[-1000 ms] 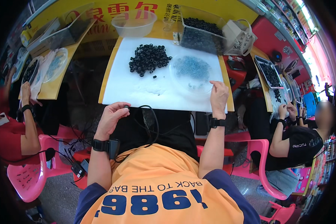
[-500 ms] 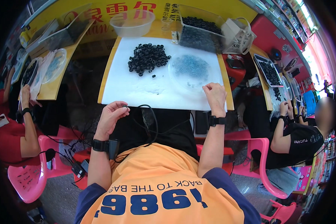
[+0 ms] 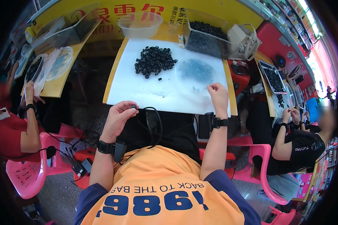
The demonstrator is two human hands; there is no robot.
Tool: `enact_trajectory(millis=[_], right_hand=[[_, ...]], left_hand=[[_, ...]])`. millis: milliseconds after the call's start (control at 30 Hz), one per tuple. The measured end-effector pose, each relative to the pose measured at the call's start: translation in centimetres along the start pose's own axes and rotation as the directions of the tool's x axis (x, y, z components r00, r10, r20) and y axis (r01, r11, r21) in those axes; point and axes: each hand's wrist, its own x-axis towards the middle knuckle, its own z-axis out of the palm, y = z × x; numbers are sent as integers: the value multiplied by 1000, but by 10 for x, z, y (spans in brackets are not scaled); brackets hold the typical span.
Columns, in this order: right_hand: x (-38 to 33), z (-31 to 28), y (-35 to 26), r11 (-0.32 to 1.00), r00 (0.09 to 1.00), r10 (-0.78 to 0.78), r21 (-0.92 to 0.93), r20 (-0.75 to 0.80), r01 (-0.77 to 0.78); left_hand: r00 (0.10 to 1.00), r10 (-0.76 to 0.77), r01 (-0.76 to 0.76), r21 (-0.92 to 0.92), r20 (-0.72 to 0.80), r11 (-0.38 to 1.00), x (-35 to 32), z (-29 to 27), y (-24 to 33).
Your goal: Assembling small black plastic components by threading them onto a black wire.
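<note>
My left hand [image 3: 121,118] is closed in a pinch just off the near edge of the white board, holding a small black ring-like part [image 3: 133,107] between thumb and fingertips. My right hand [image 3: 219,98] hovers at the board's right side, fingertips pinched together; whatever is in them is too small to make out. Just beyond it lies a shallow clear round tray [image 3: 181,83] with many tiny bluish pieces [image 3: 197,71] in it. To the left of the tray sits a heap of black ring-like parts [image 3: 154,62], with one loose part [image 3: 160,79] nearer me.
Behind the board [image 3: 139,90] stand a translucent tub [image 3: 140,27], a clear bin of black parts [image 3: 208,37] and a cloth bag [image 3: 244,41]. A black cable [image 3: 159,120] loops by my left hand. People work at tables on both sides.
The view has shifted slightly, moving the table rightward in the picture. My right hand sits a little further left relative to the tray. Both hands keep their pinched shape.
</note>
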Motion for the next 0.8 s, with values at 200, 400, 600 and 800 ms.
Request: enact_trajectory(millis=[200, 400, 600, 800], right_hand=[[13, -28, -20, 368, 962, -1, 894, 274, -255], [-8, -22, -74, 70, 911, -193, 932, 364, -357], [-45, -20, -134, 72, 852, -358, 921, 381, -382], [-82, -21, -171, 280, 844, -398, 924, 359, -262]], left_hand=[[990, 11, -10, -9, 139, 1000, 5, 46, 29], [986, 18, -4, -89, 167, 996, 0, 83, 46], [993, 17, 4, -179, 116, 984, -12, 86, 40], [993, 31, -3, -227, 118, 974, -19, 93, 50]])
